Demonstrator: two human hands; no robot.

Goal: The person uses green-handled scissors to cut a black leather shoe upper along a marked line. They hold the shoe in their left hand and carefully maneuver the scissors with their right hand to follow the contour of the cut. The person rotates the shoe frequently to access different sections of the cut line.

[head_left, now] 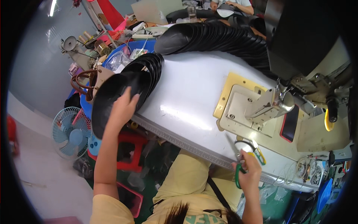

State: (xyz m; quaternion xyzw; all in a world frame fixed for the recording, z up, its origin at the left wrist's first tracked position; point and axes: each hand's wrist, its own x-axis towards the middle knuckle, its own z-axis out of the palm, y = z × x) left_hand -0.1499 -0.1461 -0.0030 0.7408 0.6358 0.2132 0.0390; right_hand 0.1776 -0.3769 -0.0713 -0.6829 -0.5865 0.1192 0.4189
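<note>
My left hand point(126, 105) rests against a large, curved black sheet piece point(105, 98), its visible fingers apart. This piece leans at the left end of the table, in front of several similar nested black pieces point(154, 69), and partly overhangs the edge. My right hand point(250, 170) is closed around the green handles of a pair of scissors point(234, 147), whose blades point up and away over the table's near edge. Just beyond it on the table lie a round white disc point(244, 146) and a small yellow-and-green thread snipper point(259, 153).
A sewing machine point(257, 112) stands on the right of the white table point(186, 93). Along the far edge runs a long row of nested black pieces point(216, 37). A blue fan point(74, 132) and red stool point(134, 145) stand at left. Another person's hands point(227, 4) show at the back.
</note>
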